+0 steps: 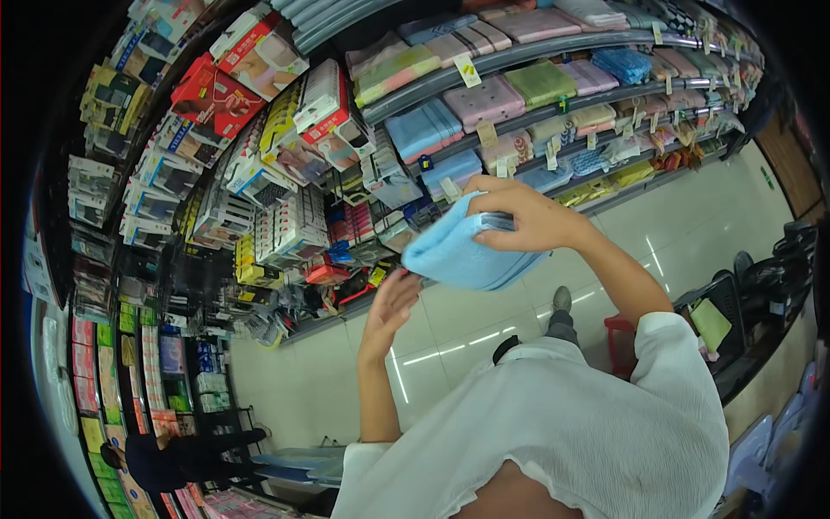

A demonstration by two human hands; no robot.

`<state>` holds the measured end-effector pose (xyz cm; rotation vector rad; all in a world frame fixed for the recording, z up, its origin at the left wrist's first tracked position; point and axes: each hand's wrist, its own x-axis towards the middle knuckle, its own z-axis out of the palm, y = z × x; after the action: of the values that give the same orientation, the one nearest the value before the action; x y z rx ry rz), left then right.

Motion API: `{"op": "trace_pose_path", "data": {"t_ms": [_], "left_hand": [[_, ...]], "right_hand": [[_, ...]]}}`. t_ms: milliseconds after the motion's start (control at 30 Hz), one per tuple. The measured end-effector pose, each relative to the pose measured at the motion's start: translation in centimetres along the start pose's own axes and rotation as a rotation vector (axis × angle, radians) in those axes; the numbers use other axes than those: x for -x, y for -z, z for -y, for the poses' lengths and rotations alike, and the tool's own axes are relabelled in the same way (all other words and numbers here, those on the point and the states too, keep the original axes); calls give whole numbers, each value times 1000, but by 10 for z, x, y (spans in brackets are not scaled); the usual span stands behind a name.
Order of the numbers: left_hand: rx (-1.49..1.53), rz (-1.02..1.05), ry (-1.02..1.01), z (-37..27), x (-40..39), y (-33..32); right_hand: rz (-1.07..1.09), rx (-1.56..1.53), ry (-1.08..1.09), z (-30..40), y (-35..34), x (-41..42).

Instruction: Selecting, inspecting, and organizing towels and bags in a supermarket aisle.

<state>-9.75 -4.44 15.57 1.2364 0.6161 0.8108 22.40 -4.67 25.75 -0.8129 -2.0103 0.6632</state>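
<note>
A folded light-blue towel [480,263] hangs in the air before me. My right hand [535,211] grips its upper edge, fingers over the top and thumb on the near side. A dark patch shows in the fold beside the thumb; I cannot tell what it is. My left hand [392,308] is raised just below the towel's left corner with nothing in it. Whether its fingertips touch the cloth is hard to tell. Behind the towel, a shelf holds a folded blue towel with a pink edge [425,130] and a green towel [540,84].
Boxed garments [292,224] hang on racks at the left. Curved shelf edges [545,55] with price tags run across the back. At right, a black basket [729,311] holds a green cloth [710,324], near a red stool [620,344]. A person [159,460] stands at lower left.
</note>
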Motion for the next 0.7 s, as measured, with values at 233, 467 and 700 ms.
{"op": "trace_pose_path", "data": {"t_ms": [233,467,700], "left_hand": [[-717,249,-245,-26,-33,-35],[-982,337,-163,-49,-39,-53],[-1124,298,-311,-89,-54,-73]], "right_hand": [[263,33,-32,-11,-2,20],[180,-86,-58,-17,9,39],[-119,-442,-146,-59,-11,70]]}}
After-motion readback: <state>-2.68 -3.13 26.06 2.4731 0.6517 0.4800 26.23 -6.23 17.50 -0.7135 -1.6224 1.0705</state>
